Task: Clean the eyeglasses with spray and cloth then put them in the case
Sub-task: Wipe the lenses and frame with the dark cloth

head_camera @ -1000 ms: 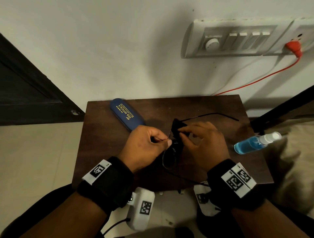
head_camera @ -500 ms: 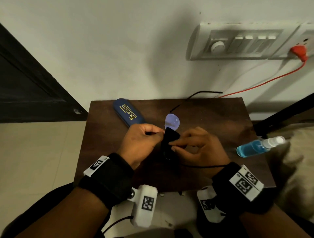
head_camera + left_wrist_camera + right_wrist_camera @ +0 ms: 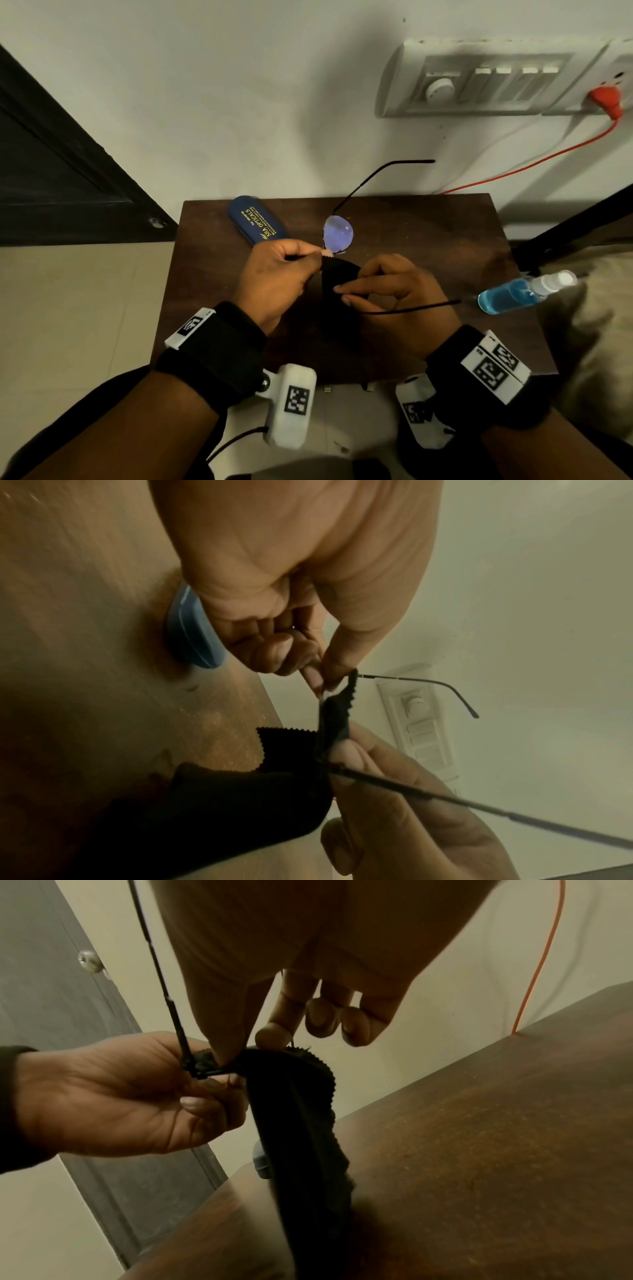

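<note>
I hold the thin black-framed eyeglasses (image 3: 338, 234) above the brown table (image 3: 428, 240). My left hand (image 3: 317, 255) pinches the frame beside the bare lens, which glints violet. My right hand (image 3: 342, 294) pinches the black cloth (image 3: 337, 277) folded over the other lens, thumb on one side and forefinger on the other. In the right wrist view the cloth (image 3: 301, 1123) hangs down towards the table. One temple (image 3: 376, 174) sticks up towards the wall, and the other (image 3: 411, 308) runs right. The blue case (image 3: 257, 219) lies shut at the back left. The blue spray bottle (image 3: 520, 291) lies on its side at the right edge.
A switchboard (image 3: 479, 82) with a red plug and cable (image 3: 548, 154) is on the wall behind the table. A dark door (image 3: 51, 171) stands at the left. A beige fabric (image 3: 599, 308) lies past the table's right edge.
The glasses have been turned and lifted, so the bare lens now faces up and one temple points at the wall. Both hands kept their hold and the cloth stayed on the lower lens.
</note>
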